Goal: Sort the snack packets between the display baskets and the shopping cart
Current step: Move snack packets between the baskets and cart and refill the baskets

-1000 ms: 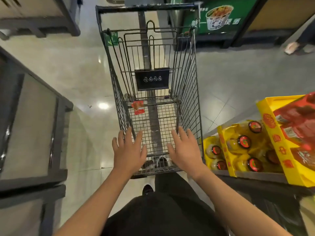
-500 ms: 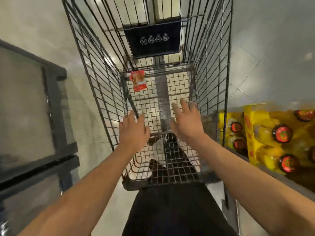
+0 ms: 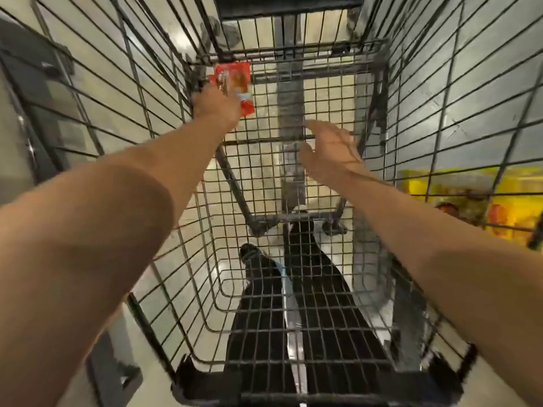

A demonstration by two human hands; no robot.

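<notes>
Snack packet [image 3: 235, 83], a small crinkly red-and-orange foil pouch, is lying in the far left corner of the shopping cart [image 3: 141, 92], flat on the wire-grid floor against the left wall. At the far left, a dark framed display stand [image 3: 38, 92] is showing through the cart's thin black wires. The person's left hand [image 3: 216, 105] is reaching deep into the cart and is touching the packet's lower left edge; motion blur is hiding its fingers, so I cannot tell whether it is gripping the packet. Further right, the right hand [image 3: 329, 149] is hovering over the cart's mesh floor with fingers spread and relaxed, holding nothing. Beyond the right wall, a blurred yellow cardboard display tray [image 3: 470, 195] is standing on the pale, glossy tiled floor [image 3: 484, 69].
</notes>
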